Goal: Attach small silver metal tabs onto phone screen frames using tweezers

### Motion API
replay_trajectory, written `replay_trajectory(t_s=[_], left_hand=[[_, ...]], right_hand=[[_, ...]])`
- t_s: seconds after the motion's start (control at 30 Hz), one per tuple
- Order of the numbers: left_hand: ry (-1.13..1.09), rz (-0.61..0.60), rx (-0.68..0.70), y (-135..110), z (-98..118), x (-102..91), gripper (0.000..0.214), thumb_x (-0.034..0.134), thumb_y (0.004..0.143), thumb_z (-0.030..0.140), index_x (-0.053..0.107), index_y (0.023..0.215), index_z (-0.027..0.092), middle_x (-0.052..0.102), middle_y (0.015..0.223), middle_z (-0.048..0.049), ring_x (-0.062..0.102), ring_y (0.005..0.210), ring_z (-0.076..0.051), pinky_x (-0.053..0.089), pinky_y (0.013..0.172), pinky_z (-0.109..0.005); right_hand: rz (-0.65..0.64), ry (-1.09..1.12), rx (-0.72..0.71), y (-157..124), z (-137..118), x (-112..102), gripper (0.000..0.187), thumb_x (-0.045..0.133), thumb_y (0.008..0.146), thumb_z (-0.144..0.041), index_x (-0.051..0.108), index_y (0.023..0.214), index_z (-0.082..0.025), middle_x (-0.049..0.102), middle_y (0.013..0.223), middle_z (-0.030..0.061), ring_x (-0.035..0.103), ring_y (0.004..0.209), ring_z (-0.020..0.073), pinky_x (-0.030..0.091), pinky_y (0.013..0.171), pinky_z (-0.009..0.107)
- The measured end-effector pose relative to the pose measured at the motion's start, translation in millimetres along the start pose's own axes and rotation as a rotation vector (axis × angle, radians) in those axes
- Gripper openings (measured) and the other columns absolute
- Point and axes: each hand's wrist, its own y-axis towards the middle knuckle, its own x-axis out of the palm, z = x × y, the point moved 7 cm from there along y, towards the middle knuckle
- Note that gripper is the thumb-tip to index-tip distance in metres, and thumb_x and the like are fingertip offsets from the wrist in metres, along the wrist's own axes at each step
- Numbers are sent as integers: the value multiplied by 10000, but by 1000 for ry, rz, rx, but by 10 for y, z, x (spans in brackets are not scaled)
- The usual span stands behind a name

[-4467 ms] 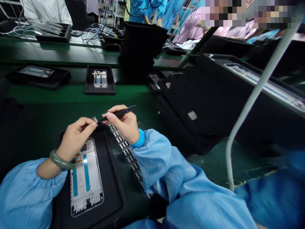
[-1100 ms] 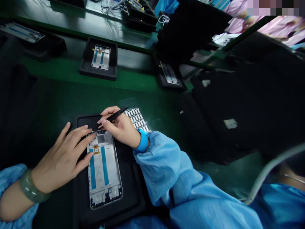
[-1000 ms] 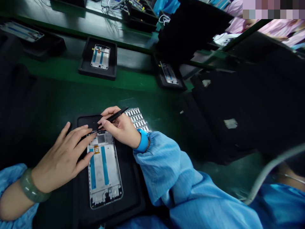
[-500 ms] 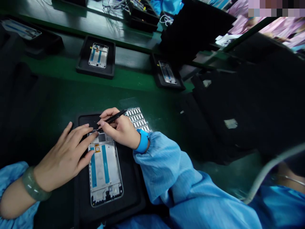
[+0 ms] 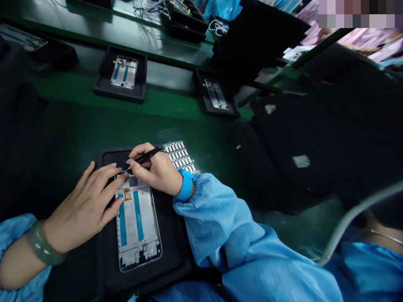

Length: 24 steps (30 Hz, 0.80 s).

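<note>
While the right hand (image 5: 157,174) pinches black tweezers (image 5: 147,155) tight, where's the phone frame (image 5: 137,228)?
Inside the black tray (image 5: 110,157), with the left hand (image 5: 83,205) on it, its fingers (image 5: 108,178) open and pressing the top end.
What's left?
Just beside the tray, a sheet of small white pads (image 5: 180,156) shows full rows. Whether the tweezers hold a piece, I can't tell.

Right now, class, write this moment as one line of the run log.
left hand: on phone frame | right hand: holds tweezers | black tray: under frame
</note>
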Motion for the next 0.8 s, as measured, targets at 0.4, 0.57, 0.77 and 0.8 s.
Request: replay_trajectory(t_s=[0.4, 0.57, 0.77, 0.8], left_hand=[[-21, 15, -7, 6, -5, -7, 467, 467, 846, 314, 429, 1284, 156, 477, 1272, -132, 411, 1236, -279, 267, 1074, -539], [5, 5, -4, 5, 8, -8, 467, 446, 860, 318, 420, 1286, 128, 474, 1264, -151, 399, 1244, -272, 257, 1077, -538], [13, -43, -16, -9, 19, -6, 489, 430, 871, 392, 422, 1293, 146, 449, 1321, -151, 364, 1274, -291, 238, 1071, -565], [13, -45, -18, -13, 19, -4, 510, 431, 869, 408, 403, 1310, 154, 445, 1328, -146, 356, 1280, -293, 240, 1068, -567]], right_hand=[[-58, -148, -112, 23, -97, 7, 113, 481, 828, -236, 487, 923, -176, 596, 802, 6, 587, 665, 100, 475, 626, 217], [-84, -256, -237, 7, -248, 73, 97, 444, 843, -200, 495, 918, -166, 599, 854, 32, 588, 746, 114, 476, 680, 229], [-57, -275, -202, -9, -199, 65, 62, 468, 835, -206, 511, 867, -175, 598, 817, 27, 585, 738, 121, 473, 680, 244], [-13, -211, -139, -4, -132, 16, 55, 488, 831, -228, 507, 850, -180, 600, 809, 18, 589, 726, 113, 477, 677, 235]])
